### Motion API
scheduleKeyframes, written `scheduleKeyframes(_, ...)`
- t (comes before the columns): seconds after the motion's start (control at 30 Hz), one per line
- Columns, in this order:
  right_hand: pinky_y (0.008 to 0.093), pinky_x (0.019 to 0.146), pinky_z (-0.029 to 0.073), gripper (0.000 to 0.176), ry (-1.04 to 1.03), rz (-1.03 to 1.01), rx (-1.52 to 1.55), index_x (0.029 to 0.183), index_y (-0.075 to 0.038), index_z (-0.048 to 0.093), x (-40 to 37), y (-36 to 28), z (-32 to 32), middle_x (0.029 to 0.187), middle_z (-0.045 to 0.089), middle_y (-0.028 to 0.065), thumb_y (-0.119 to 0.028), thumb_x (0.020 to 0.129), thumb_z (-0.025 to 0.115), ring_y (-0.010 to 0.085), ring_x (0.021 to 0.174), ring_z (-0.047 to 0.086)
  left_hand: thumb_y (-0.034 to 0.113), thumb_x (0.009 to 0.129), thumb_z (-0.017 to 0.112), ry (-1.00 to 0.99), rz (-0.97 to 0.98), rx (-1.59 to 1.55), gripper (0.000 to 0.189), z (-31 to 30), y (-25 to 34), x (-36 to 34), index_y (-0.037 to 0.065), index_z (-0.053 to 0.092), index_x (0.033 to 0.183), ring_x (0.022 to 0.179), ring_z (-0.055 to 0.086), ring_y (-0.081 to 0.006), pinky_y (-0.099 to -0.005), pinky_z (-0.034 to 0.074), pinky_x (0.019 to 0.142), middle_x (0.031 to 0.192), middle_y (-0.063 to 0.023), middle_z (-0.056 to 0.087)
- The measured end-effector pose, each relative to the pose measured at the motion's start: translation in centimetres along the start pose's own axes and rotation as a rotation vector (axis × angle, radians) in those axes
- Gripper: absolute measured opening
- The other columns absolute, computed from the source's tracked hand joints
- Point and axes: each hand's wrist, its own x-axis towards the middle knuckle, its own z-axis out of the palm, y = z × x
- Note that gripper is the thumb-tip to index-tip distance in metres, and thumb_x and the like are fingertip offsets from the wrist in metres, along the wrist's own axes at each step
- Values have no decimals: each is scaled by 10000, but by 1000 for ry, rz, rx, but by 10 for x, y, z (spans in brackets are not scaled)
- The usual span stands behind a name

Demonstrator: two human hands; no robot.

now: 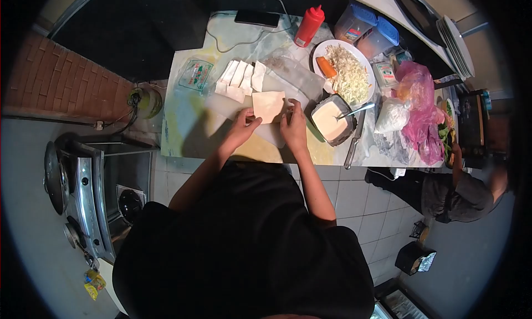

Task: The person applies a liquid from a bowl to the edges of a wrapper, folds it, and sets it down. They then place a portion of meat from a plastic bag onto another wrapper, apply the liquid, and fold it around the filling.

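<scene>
A square, pale spring roll wrapper [269, 107] lies in front of me on the work surface. My left hand [243, 129] is closed at its lower left corner, the thumb over the edge. Beside its right edge is my right hand [295, 128], fingers bent and apart; whether the thumb touches the sheet is hard to tell. Several folded white wrapper pieces [239, 78] sit in a row just beyond. To the right of my right hand stands a dark-rimmed tub of creamy batter [331, 121] with a spoon [357, 109] leaning in it.
A knife [353, 147] lies right of the tub. Behind are a plate of shredded vegetables [363, 64] with a carrot [326, 67], a red squeeze bottle [309, 26], lidded containers [377, 37] and a phone [256, 18]. Pink plastic bags [419, 97] are right. Another person [457, 194] stands far right.
</scene>
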Motion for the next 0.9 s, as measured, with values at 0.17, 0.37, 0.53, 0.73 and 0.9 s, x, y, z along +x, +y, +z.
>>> scheduleKeyframes(0.17,482,922,459,476,-32,67,20,1307,-29,449,3,-3,1,1106,589,259,26,849,564,413,1043,586,311,908,707,-12,-106,-101,540,-1,2,1,6,516,1311,1030,611,-206,-353,499,909,1171,-138,605)
scheduleKeyframes(0.37,455,904,485,447,-6,85,66,1294,-32,470,4,3,2,1094,603,241,16,859,558,386,1004,608,305,920,695,-39,-161,-197,512,-6,18,-4,23,533,1315,1045,590,-178,-326,477,922,1175,-104,606)
scheduleKeyframes(0.53,440,910,490,414,-6,87,135,1267,-17,510,4,2,0,1105,608,233,19,856,555,370,1001,616,298,925,689,-60,-190,-201,515,-8,24,-5,31,528,1334,1051,577,-164,-310,465,929,1175,-87,601)
scheduleKeyframes(0.73,394,859,520,383,2,34,68,1267,-21,519,1,0,-2,1111,654,217,11,889,572,323,997,660,276,934,677,-30,-167,-233,494,-7,24,-9,33,530,1339,1049,566,-154,-299,461,935,1156,-77,602)
scheduleKeyframes(0.9,408,899,505,390,-24,21,88,1265,2,524,-2,-8,-9,1143,638,243,29,877,551,365,1044,638,237,936,672,5,-148,-252,428,-5,21,-5,38,559,1298,1024,566,-151,-297,466,931,1135,-72,609)
